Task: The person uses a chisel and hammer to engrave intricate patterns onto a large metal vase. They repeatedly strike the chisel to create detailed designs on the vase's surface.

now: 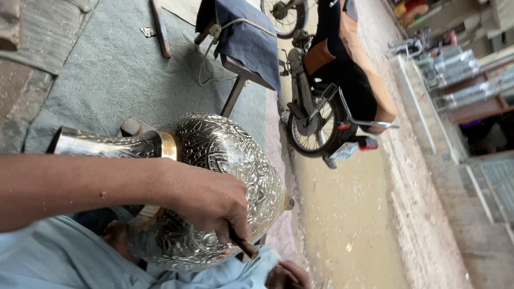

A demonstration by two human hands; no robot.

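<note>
A large silver vase [225, 155] with dense engraved patterns and a brass band at the neck lies on its side across my lap. My left hand [206, 200] rests on its round belly, fingers closed around a dark-handled engraving tool [243, 247] whose tip is pressed to the metal. My bare forearm reaches in from the left. Only part of my right hand [286, 275] shows at the bottom edge, beside a light blue sleeve, fingers curled. Whatever it may hold is hidden.
A grey mat [118, 69] covers the ground under the vase. A stool draped in dark blue cloth [246, 37] stands just beyond it. A parked motorcycle [332, 96] sits on the wet, muddy street [348, 214]. A wooden-handled tool [160, 29] lies on the mat.
</note>
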